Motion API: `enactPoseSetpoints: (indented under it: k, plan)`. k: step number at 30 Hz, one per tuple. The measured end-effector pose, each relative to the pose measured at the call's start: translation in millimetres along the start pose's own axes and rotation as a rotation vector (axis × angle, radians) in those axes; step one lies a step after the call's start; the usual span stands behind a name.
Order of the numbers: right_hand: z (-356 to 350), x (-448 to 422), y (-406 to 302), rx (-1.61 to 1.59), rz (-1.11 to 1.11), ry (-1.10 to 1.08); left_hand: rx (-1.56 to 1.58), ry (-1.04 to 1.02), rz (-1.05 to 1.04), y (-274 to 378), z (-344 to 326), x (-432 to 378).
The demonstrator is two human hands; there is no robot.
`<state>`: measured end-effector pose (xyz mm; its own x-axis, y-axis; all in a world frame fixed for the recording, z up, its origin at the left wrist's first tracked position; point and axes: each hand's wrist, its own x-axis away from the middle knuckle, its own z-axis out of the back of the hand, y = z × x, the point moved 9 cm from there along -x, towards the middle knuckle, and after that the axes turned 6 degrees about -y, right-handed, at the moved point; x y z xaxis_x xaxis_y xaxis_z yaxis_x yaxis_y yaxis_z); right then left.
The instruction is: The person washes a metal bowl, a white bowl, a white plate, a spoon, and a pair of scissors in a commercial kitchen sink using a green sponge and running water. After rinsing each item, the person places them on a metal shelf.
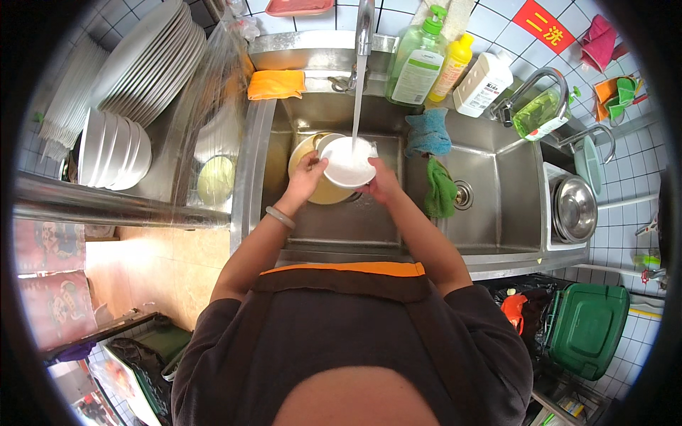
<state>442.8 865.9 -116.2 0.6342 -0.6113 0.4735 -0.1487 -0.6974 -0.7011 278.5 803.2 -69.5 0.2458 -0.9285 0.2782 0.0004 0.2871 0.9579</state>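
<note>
A white bowl (346, 173) is held tilted under the running faucet (364, 32), and water falls into it. My right hand (382, 182) grips its right side, fingers partly hidden underneath. At the left rim is my left hand (305, 178), with its thumb against the bowl. Another pale rim (329, 139) shows just behind the bowl, mostly covered. Below both hands, a round pot (331, 198) with yellowish contents stands in the left basin of the steel sink (341, 230). Its loop handles show at upper left and lower right.
Blue (428, 130) and green cloths (440, 189) hang over the basin divider. Soap bottles (418, 69) line the back ledge beside an orange cloth (276, 85). Stacked white bowls (114, 152) and plates (149, 64) stand left. Metal bowls (576, 207) sit right, above a green bin lid (590, 330).
</note>
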Motion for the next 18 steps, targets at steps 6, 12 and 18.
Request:
enactPoseSetpoints:
  k: [6,12,18]
  plan:
    - [6.5,15.1,5.3,-0.028,-0.055,0.009,0.318,-0.396,0.344,-31.2,-41.1,20.8]
    - [-3.2,13.3,-11.7,0.056,0.08,0.032,0.578,-0.336,0.392,-47.3,-55.2,4.2]
    - [-12.3,16.4,-41.5,0.589,0.34,0.045,0.538,-0.288,0.283,-65.4,-48.2,-7.2]
